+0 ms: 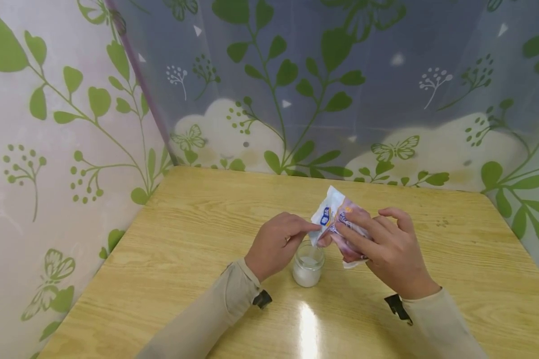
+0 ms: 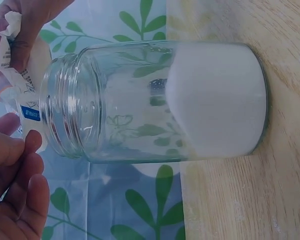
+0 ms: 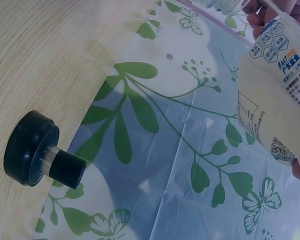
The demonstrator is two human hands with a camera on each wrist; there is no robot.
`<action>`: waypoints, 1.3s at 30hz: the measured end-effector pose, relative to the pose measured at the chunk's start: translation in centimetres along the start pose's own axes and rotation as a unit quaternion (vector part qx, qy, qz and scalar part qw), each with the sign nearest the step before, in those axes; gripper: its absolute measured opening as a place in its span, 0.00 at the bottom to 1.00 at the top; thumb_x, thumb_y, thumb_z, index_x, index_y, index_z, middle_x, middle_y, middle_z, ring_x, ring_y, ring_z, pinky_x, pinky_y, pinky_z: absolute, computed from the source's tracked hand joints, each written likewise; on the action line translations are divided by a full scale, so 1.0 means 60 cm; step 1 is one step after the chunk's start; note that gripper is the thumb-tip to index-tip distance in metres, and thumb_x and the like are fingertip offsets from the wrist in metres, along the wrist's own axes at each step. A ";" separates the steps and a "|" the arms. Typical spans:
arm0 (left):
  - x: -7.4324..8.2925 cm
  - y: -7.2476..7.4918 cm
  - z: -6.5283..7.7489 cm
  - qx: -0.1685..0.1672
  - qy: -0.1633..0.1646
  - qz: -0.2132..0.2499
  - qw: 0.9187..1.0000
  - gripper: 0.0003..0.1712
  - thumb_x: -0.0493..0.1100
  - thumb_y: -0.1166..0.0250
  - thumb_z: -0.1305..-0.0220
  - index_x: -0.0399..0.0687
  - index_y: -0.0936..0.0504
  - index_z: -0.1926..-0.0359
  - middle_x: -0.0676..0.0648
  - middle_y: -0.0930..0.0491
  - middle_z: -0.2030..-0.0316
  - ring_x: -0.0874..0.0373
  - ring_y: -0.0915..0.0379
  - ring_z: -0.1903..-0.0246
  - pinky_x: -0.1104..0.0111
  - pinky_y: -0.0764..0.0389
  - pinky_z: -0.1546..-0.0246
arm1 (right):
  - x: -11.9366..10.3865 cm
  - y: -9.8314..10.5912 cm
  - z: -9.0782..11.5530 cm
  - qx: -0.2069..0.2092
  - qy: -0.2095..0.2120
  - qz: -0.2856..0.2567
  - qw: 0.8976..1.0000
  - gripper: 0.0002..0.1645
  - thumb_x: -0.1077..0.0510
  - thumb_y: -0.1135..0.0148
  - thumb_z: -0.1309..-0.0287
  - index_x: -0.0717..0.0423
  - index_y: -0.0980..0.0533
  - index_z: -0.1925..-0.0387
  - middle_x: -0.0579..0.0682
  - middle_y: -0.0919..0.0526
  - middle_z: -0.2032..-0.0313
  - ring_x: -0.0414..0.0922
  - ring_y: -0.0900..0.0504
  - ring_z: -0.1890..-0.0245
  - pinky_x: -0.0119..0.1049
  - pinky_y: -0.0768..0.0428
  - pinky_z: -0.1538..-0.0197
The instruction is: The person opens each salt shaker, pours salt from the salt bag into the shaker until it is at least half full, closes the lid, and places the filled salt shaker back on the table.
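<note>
A glass jar (image 1: 307, 269) stands upright on the table, partly filled with white salt (image 2: 217, 100) heaped in a slope. Over its mouth, a white and purple salt bag (image 1: 337, 212) is tilted, its printed corner right at the rim in the left wrist view. My right hand (image 1: 393, 249) grips the body of the bag from the right, fingers spread across its front. With thumb and fingertips, my left hand (image 1: 278, 242) pinches the bag's lower left edge above the jar. The bag's printed back (image 3: 277, 90) shows in the right wrist view.
A black round lid-like piece with a short cylinder (image 3: 32, 147) sits on the table in the right wrist view. The wooden table (image 1: 184, 239) meets a leaf-patterned curtain (image 1: 296, 99) at the back and another at the left.
</note>
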State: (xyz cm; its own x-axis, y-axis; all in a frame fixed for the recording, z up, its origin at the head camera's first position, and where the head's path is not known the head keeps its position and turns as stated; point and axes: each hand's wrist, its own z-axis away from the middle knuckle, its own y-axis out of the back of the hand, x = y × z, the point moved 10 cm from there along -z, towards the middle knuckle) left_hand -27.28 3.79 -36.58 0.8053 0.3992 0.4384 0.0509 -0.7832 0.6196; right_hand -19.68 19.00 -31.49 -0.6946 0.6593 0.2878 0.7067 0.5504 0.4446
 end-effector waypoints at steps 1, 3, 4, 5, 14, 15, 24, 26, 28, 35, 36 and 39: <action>0.000 0.000 0.000 0.000 0.000 -0.002 1.000 0.15 0.31 0.37 0.28 0.52 0.09 0.50 0.53 0.11 0.58 0.60 0.18 0.58 0.72 0.19 0.51 | 0.000 0.000 0.000 0.000 0.000 0.000 1.000 0.19 0.47 0.45 0.22 0.50 0.12 0.50 0.53 0.12 0.52 0.54 0.17 0.73 0.57 0.29 0.51; 0.000 0.000 0.000 -0.001 0.000 -0.001 1.000 0.15 0.31 0.37 0.28 0.52 0.09 0.50 0.53 0.11 0.58 0.60 0.18 0.57 0.72 0.19 0.51 | 0.000 0.001 0.000 0.001 0.000 -0.002 1.000 0.19 0.47 0.45 0.22 0.51 0.12 0.50 0.53 0.12 0.52 0.54 0.17 0.73 0.57 0.29 0.52; 0.001 0.000 0.000 -0.001 0.000 -0.001 1.000 0.15 0.31 0.37 0.28 0.52 0.09 0.51 0.53 0.11 0.58 0.60 0.18 0.57 0.72 0.19 0.51 | 0.000 0.001 0.000 0.001 0.000 -0.002 1.000 0.19 0.47 0.45 0.22 0.51 0.12 0.50 0.53 0.12 0.53 0.54 0.17 0.73 0.57 0.29 0.52; 0.001 0.000 0.000 -0.001 0.000 -0.001 1.000 0.15 0.31 0.37 0.28 0.52 0.09 0.51 0.53 0.11 0.58 0.60 0.18 0.58 0.72 0.19 0.51 | 0.000 0.001 -0.001 0.002 0.000 -0.003 1.000 0.19 0.47 0.45 0.22 0.51 0.12 0.50 0.53 0.11 0.53 0.54 0.17 0.73 0.57 0.29 0.52; 0.003 0.003 -0.003 0.005 -0.010 -0.003 1.000 0.15 0.31 0.38 0.28 0.52 0.09 0.51 0.52 0.11 0.57 0.59 0.19 0.57 0.72 0.19 0.51 | 0.001 0.000 -0.003 0.001 0.003 -0.001 1.000 0.19 0.47 0.45 0.22 0.51 0.12 0.50 0.54 0.12 0.52 0.54 0.17 0.73 0.57 0.29 0.52; 0.003 0.003 -0.003 0.005 -0.011 -0.002 1.000 0.15 0.31 0.38 0.28 0.52 0.09 0.51 0.52 0.11 0.57 0.59 0.18 0.57 0.72 0.19 0.51 | 0.001 0.000 -0.003 0.000 0.003 -0.001 1.000 0.19 0.47 0.45 0.22 0.51 0.12 0.50 0.54 0.12 0.52 0.54 0.17 0.73 0.57 0.29 0.52; 0.006 0.002 0.000 -0.003 -0.005 -0.012 1.000 0.14 0.31 0.37 0.29 0.49 0.09 0.53 0.51 0.11 0.58 0.59 0.19 0.59 0.71 0.19 0.55 | -0.005 -0.004 0.001 -0.007 0.004 -0.007 1.000 0.20 0.46 0.46 0.22 0.51 0.12 0.50 0.54 0.12 0.52 0.53 0.18 0.74 0.56 0.29 0.52; 0.006 0.003 0.000 -0.002 -0.004 -0.012 1.000 0.13 0.31 0.37 0.29 0.50 0.09 0.53 0.52 0.11 0.58 0.60 0.19 0.59 0.71 0.19 0.55 | -0.005 -0.004 0.000 -0.007 0.005 -0.008 1.000 0.20 0.46 0.46 0.22 0.51 0.12 0.50 0.54 0.12 0.52 0.53 0.18 0.74 0.56 0.29 0.52; 0.005 0.002 0.000 0.000 0.001 -0.011 1.000 0.13 0.31 0.36 0.29 0.50 0.09 0.53 0.52 0.11 0.59 0.60 0.19 0.59 0.70 0.18 0.55 | -0.005 -0.002 0.000 -0.005 0.004 -0.007 1.000 0.20 0.46 0.46 0.22 0.51 0.12 0.51 0.54 0.11 0.53 0.53 0.17 0.73 0.56 0.29 0.52; -0.002 0.001 0.003 0.005 0.016 -0.007 1.000 0.14 0.32 0.35 0.29 0.51 0.09 0.51 0.52 0.11 0.60 0.61 0.19 0.61 0.71 0.19 0.57 | -0.002 0.005 0.000 0.007 -0.001 -0.005 1.000 0.21 0.44 0.45 0.22 0.51 0.11 0.52 0.54 0.11 0.54 0.53 0.16 0.72 0.56 0.29 0.53; -0.002 0.002 0.003 0.005 0.016 -0.007 1.000 0.14 0.32 0.35 0.29 0.51 0.09 0.51 0.52 0.11 0.60 0.62 0.20 0.61 0.71 0.19 0.57 | -0.002 0.005 0.000 0.007 0.000 -0.004 1.000 0.21 0.44 0.45 0.22 0.51 0.11 0.52 0.54 0.11 0.53 0.53 0.17 0.73 0.56 0.29 0.52; -0.004 0.004 0.000 0.007 0.014 -0.008 1.000 0.15 0.32 0.36 0.29 0.52 0.09 0.50 0.53 0.11 0.60 0.62 0.20 0.62 0.71 0.19 0.57 | -0.001 0.005 -0.003 0.010 0.002 -0.001 1.000 0.21 0.44 0.45 0.22 0.51 0.12 0.52 0.54 0.11 0.53 0.53 0.18 0.74 0.56 0.29 0.53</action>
State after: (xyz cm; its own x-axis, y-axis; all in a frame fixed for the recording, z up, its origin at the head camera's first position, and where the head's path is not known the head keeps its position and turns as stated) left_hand -27.45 3.51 -36.56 0.7877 0.4238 0.4471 0.0719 -0.7840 0.6166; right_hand -19.42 19.02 -31.19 -0.6967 0.6558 0.2909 0.7077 0.5618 0.4285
